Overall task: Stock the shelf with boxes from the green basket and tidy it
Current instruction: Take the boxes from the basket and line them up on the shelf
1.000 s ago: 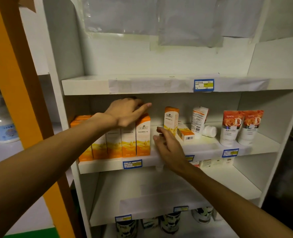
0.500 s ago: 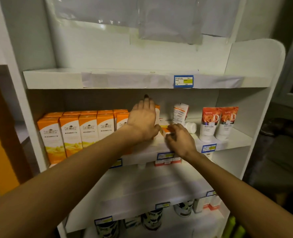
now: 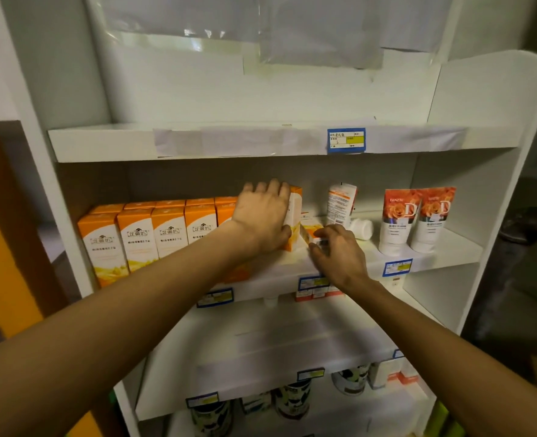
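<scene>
The left hand (image 3: 265,216) is laid against the upright box (image 3: 294,212) at the row's right end, fingers spread over its top and thumb low on its front edge; the box is judged to be held steady, or pressed toward the row (image 3: 153,234), so the line stays square. The right hand (image 3: 336,250) is set on a fallen box (image 3: 312,230) lying flat just right of the upright one, fingers curled about its barcode end, apparently to stand it up. Both boxes are on the middle shelf (image 3: 443,247). A tube (image 3: 341,205) and two rose tubes (image 3: 418,216) stand further right.

The left palm's contact is hidden. The green basket is not identifiable; only a green sliver shows at the lower right. Items on the lower shelves are blurred.
</scene>
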`<control>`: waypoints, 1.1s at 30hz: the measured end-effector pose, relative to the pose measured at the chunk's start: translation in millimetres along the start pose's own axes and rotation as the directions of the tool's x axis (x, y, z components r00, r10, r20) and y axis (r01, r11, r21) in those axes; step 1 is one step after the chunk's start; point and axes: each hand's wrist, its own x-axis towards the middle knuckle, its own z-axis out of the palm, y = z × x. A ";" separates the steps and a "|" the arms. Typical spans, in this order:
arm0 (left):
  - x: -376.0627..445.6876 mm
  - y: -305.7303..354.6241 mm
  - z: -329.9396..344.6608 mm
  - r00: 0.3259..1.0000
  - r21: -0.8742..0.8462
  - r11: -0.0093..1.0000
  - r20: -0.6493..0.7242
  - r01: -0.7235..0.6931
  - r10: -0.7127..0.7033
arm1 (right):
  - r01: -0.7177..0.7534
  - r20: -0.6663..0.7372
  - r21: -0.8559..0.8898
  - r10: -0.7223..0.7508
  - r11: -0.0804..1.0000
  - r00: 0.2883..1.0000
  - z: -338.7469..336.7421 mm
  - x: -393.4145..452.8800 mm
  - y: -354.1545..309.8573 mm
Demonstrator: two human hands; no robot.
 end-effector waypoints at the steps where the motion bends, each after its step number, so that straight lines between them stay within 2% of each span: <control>1: -0.6 -1.2 -1.0 1.000 0.005 1.000 -0.004 -0.006 0.006 | -0.011 0.000 0.009 0.011 1.000 1.000 0.4 0.8 -1.1; 7: -2.8 5.1 -5.1 0.999 -0.039 0.999 -0.039 -0.010 0.008 | -0.091 -0.031 0.003 0.091 0.996 0.995 0.4 6.2 -10.5; 12: -6.6 31.5 -1.0 0.993 -0.309 0.951 -0.117 -0.005 -0.032 | -0.126 -0.070 -0.049 0.123 0.991 0.990 -6.3 9.0 -11.7; 17: -7.0 58.2 25.5 0.984 -0.535 0.838 -0.065 0.105 -0.165 | -0.106 -0.057 -0.102 0.101 0.989 0.993 -12.8 9.6 -10.2; 23: -9.2 60.0 60.8 0.958 -0.588 0.770 0.029 0.246 -0.284 | -0.057 -0.102 -0.121 0.044 0.991 0.994 -12.6 5.3 -1.8; 25: -7.2 60.0 71.8 0.941 -0.637 0.712 0.066 0.295 -0.331 | -0.045 -0.121 -0.126 0.030 0.991 0.992 -10.6 4.5 0.3; 30: 10.7 57.8 95.6 0.869 -0.806 0.430 0.196 0.407 -0.455 | -0.080 -0.176 -0.053 0.069 0.995 0.982 -4.7 8.7 -0.1; 33: 17.6 54.9 108.3 0.857 -0.818 0.371 0.259 0.439 -0.445 | -0.101 -0.214 -0.027 0.093 0.995 0.972 5.3 8.1 -0.7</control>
